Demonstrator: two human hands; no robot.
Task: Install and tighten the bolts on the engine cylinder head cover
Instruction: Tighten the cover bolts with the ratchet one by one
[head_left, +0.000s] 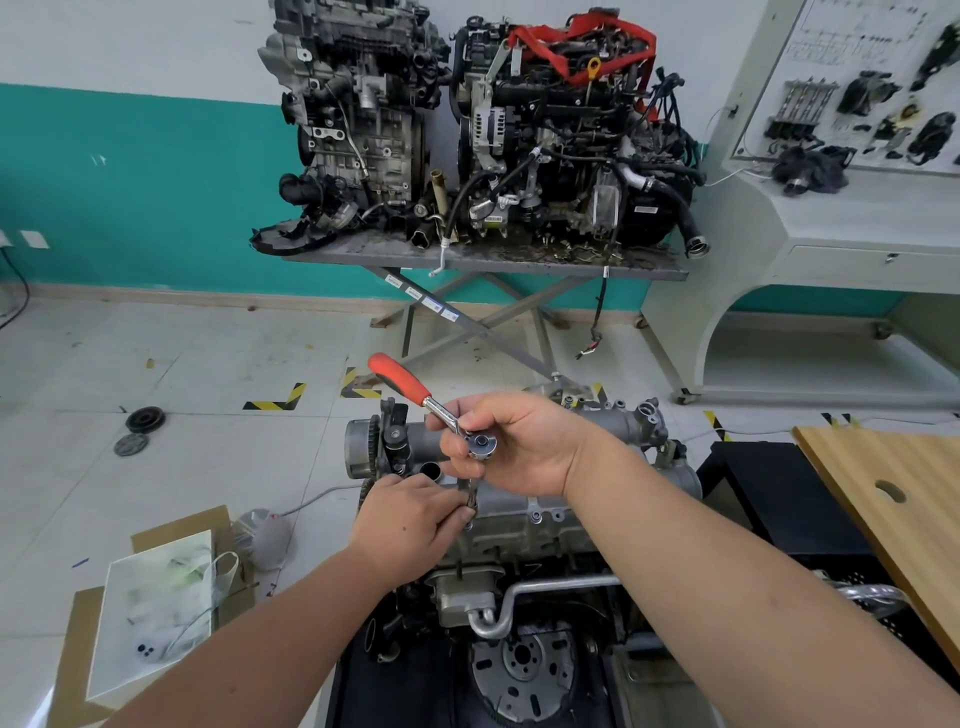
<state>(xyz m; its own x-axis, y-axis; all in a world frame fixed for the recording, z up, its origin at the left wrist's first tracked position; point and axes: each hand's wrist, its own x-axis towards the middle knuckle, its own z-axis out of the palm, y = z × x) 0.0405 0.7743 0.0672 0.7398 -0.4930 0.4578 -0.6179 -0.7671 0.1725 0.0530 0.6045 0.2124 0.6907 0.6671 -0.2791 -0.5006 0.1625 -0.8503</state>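
Red-handled and chrome-headed, the ratchet wrench sits at the centre of the frame as I work over the grey cylinder head cover. Going left to right: my left hand is curled at the cover's near-left edge, fingertips pinched closed around the lower end of the extension bar, steadying it where it meets a bolt I cannot actually see beneath the fingers. Just above and to the right, my right hand is closed loosely around the ratchet's head, thumb and fingers gripping the chrome end while the red handle angles away to the upper left, free of any grip. The extension bar runs nearly upright between the two hands, so the bolt lies straight below the right hand and right at the left hand's fingertips; the left hand is the nearer one. Further right along the cover's near flange, a seated bolt shows. I judge the next move to turn on keeping that bar vertical over the bolt hole while the head is spun. Whether the socket is fully engaged is hidden.
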